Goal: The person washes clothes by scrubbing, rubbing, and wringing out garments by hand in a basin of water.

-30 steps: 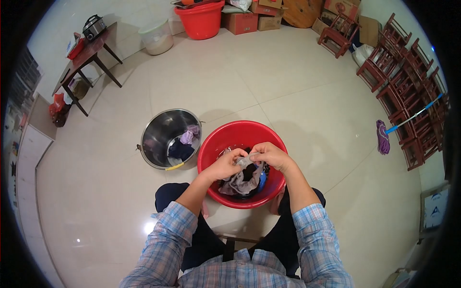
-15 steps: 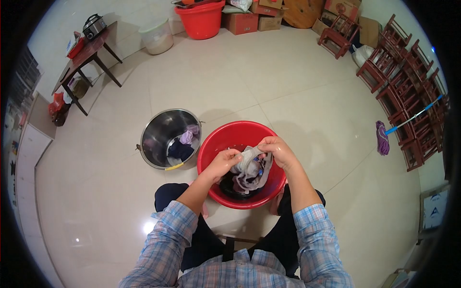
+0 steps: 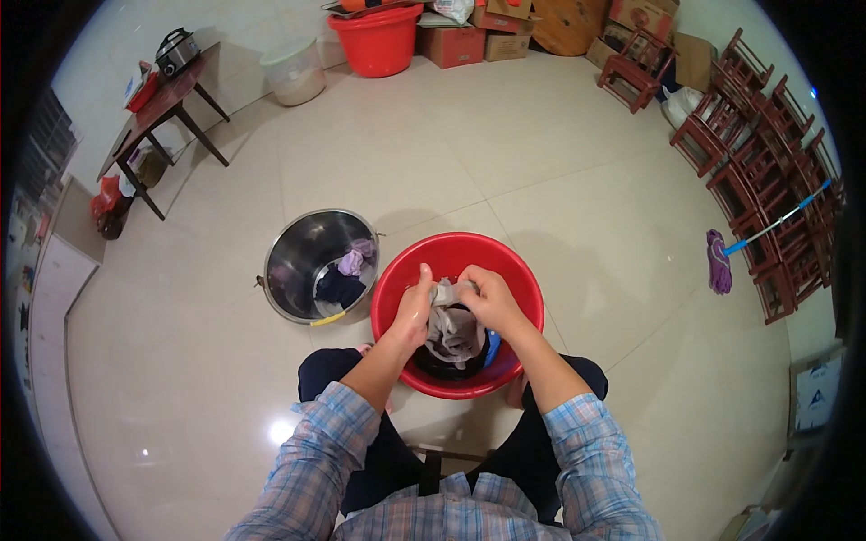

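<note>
A light grey wet garment [image 3: 455, 335] hangs bunched inside the red plastic basin [image 3: 532, 279] between my knees. My left hand [image 3: 415, 311] grips its upper left edge, thumb pointing up. On the other side, my right hand [image 3: 492, 299] pinches the top of the same garment, its fingers curled over the fabric. Below the garment lie dark cloth and something blue [image 3: 492, 347], partly hidden. Left of the basin stands a steel bucket [image 3: 293, 270] with a yellow-gripped handle. It holds a lilac cloth [image 3: 355, 260] and a dark navy cloth [image 3: 339, 287].
A purple mop [image 3: 719, 261] leans toward stacked wooden chairs [image 3: 749, 162] at the right. Along the back are a large red tub [image 3: 377, 45], a lidded pail [image 3: 296, 77] and cardboard boxes [image 3: 448, 45]. A small table [image 3: 167, 99] bears a cooker at the left.
My hands have come closer together and the garment, earlier stretched between them, is now bunched. My right hand has moved left and down. The basin appears slightly lower in view.
</note>
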Demonstrator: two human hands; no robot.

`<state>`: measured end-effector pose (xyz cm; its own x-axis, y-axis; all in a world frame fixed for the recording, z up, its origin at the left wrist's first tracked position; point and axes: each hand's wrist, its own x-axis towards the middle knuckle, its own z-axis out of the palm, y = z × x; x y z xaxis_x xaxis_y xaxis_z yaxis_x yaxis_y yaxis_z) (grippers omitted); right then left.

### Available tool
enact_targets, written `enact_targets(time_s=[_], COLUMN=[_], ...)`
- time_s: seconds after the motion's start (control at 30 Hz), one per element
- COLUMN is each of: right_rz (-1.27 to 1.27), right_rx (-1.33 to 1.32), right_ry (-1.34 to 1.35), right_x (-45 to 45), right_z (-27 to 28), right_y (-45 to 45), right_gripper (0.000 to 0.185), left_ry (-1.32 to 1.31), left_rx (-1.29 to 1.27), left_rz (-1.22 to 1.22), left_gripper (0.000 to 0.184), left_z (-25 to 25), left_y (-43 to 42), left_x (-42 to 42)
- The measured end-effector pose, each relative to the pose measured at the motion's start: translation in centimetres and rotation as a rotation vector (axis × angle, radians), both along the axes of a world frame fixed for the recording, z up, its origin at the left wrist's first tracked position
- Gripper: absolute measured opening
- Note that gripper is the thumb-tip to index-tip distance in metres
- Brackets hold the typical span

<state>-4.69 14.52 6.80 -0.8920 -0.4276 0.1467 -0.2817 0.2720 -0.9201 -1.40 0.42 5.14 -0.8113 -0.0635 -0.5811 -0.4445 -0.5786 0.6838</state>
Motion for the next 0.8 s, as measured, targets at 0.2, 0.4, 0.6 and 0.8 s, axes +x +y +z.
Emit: enact_targets(time_s=[0.2,0.4,0.6,0.8], right_rz=[0.079,-0.304,-0.077,-0.23], right_rx=[0.043,0.476,0.251,0.485], right_ry=[0.397,0.418,0.654,0.386], right_x=[3.2,0.4,3.8,2.0], right_z=[0.8,-2.6,-1.1,-2.8], right_y=[-3.0,-3.8,-5.3,-4.3], right_gripper=[0.014,0.033,0.029,0.028], left_ry=[0.001,0.012,0.134,-0.056], left_rx=[-0.183,-0.019,0.074,-0.005], left_rz=[0.044,0.201,0.055,0.233], left_gripper=[0.054,0.042,0.039,0.038], left_z=[-1.2,-1.8,-3.8,-2.1], left_y=[-0.8,1.8,-0.8,0.6], left_x=[-0.2,0.2,0.3,0.1])
